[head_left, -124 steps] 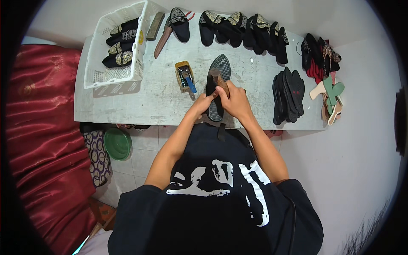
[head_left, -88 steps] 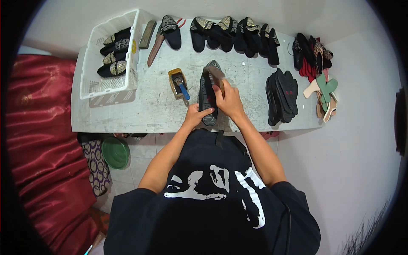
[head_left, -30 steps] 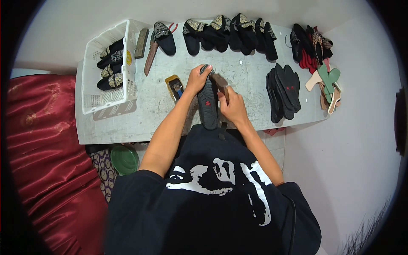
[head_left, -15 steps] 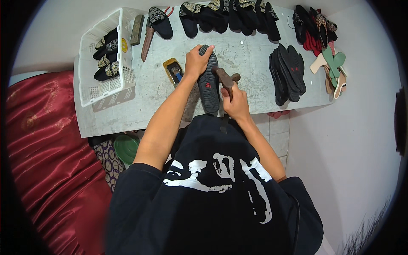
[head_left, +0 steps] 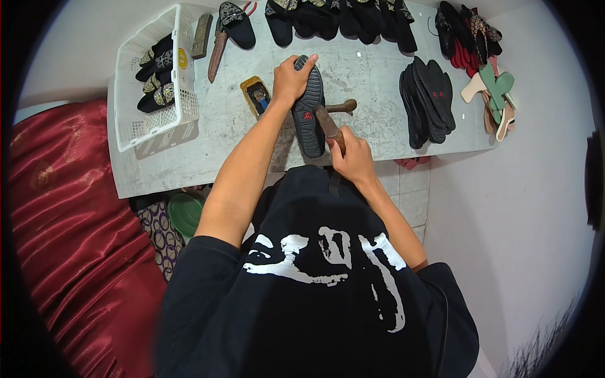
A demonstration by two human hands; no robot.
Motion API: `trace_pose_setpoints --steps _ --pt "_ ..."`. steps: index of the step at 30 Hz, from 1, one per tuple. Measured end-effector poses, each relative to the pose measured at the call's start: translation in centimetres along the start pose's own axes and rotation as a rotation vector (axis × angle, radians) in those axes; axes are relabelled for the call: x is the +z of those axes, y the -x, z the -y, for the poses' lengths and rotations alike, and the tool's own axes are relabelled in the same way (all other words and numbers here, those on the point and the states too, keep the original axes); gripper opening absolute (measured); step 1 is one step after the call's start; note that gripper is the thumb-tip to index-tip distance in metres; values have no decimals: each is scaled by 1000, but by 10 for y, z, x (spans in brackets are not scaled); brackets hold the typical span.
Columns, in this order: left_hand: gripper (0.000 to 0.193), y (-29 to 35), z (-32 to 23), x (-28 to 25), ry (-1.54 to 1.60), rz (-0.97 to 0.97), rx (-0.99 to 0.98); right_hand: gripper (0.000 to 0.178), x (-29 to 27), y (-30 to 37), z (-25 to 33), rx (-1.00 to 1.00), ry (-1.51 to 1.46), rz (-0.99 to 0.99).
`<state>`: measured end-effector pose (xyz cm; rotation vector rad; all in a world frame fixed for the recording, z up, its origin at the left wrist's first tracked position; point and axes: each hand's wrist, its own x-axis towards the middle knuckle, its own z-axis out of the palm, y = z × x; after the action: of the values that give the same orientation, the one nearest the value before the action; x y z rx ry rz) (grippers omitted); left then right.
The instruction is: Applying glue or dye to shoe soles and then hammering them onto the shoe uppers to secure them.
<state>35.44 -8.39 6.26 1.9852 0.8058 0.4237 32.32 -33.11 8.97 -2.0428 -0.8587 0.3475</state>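
A black shoe (head_left: 310, 135) lies lengthwise on the table, its ridged sole facing up with a small red mark. My left hand (head_left: 292, 83) is closed round its far end, the thumb over the sole's edge. In my right hand (head_left: 353, 157) is a hammer (head_left: 328, 123) gripped by its handle; its brown head is at the sole's right edge, near the red mark. Whether it touches the sole, I cannot tell. Just right of the shoe rests a brown, knob-ended tool (head_left: 343, 106), partly hidden by the hammer. Left of my left hand sits a yellow-rimmed container (head_left: 254, 86) holding a blue-handled brush.
A white basket (head_left: 189, 110) of decorated black shoes stands at left. Beyond are a sheathed-looking brown tool (head_left: 217, 58), a dark block (head_left: 201, 36) and a row of black shoes (head_left: 318, 24). Stacked black soles (head_left: 428, 104) and green and beige shoe-shaped pieces (head_left: 498, 88) lie at right.
The hammer and my right hand have moved nearer to me along the sole, uncovering more of the knob-ended tool. My left hand keeps its hold on the shoe. The view has shifted slightly.
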Motion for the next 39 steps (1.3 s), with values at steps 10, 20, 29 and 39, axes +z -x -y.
trace_pose_setpoints --steps 10,20,29,39 --pt "59 1 5 3 -14 -24 -3 26 -3 -21 5 -43 32 61" --pt "59 2 1 1 28 14 -47 32 -2 -13 18 -51 113 124" --pt "60 0 -3 1 31 7 -53 29 1 -25 10 37 51 52" --pt "61 -1 4 4 4 6 -23 29 -12 -70 15 78 -55 -20"
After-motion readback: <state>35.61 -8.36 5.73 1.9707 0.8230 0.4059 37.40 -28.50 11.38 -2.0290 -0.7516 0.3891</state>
